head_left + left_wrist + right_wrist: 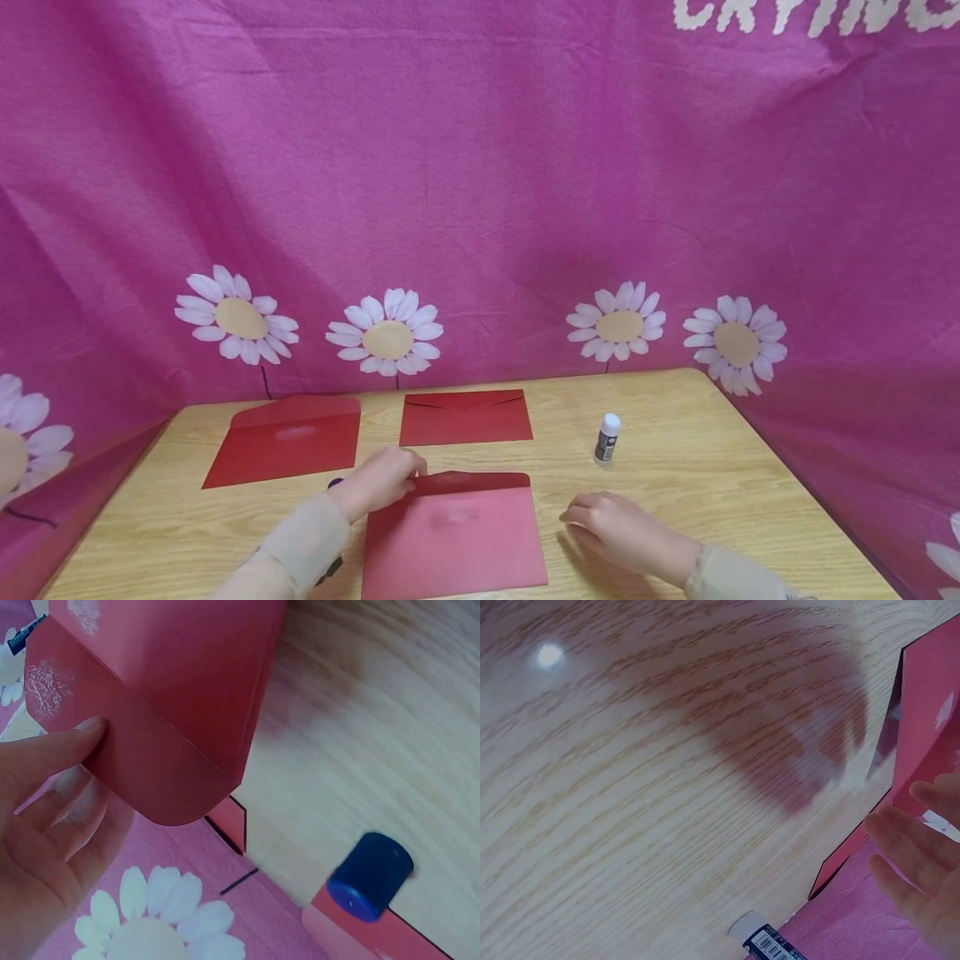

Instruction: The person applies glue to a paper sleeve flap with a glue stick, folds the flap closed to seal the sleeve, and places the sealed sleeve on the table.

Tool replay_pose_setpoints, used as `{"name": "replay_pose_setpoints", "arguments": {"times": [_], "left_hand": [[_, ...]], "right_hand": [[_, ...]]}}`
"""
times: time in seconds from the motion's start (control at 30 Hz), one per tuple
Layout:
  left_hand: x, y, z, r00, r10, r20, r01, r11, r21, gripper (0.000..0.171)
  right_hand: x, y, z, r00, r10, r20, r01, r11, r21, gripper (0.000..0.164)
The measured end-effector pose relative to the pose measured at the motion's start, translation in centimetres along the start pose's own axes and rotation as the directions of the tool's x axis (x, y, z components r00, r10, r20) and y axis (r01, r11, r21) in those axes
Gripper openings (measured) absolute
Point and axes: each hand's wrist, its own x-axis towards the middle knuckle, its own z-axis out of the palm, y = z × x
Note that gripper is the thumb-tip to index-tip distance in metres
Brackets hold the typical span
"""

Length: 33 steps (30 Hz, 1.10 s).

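Observation:
A red envelope (455, 542) with its pointed flap up lies in front of me, a whitish smear on its body. My left hand (386, 479) pinches the flap near its upper left corner, thumb on top. Close by, the left wrist view shows a second whitish smear on the flap (127, 739). To the right of the envelope hovers my right hand (626, 533), apart from it, with fingers loosely bent and nothing held. Beyond that hand a glue stick (607, 439) with a white cap stands upright.
Another red envelope (288, 442), flap up and smeared whitish, lies at the back left. A red envelope with its flap folded down (467, 421) lies at the back middle. A dark blue cylinder (371, 877) stands left of my left hand. Pink cloth (480, 208) borders the table.

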Motion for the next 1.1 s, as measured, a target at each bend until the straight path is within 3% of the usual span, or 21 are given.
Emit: {"name": "replay_pose_setpoints", "arguments": {"times": [0.4,0.67,1.1], "left_hand": [[0.7,0.6,1.8,1.000,0.025,-0.012,-0.026,0.998,-0.058,0.010],[0.9,0.5,2.7,0.998,-0.040,0.047,0.046,0.991,-0.122,0.010],[1.0,0.6,3.1,0.993,-0.075,0.094,0.085,0.989,-0.118,0.013]], "right_hand": [[0.1,-0.1,0.6,0.997,-0.054,-0.059,0.054,0.999,-0.001,0.013],[0.2,-0.1,0.7,0.999,-0.037,-0.022,0.037,0.999,0.002,0.013],[1.0,-0.6,0.6,1.000,-0.007,0.031,0.006,1.000,0.013,0.011]]}}
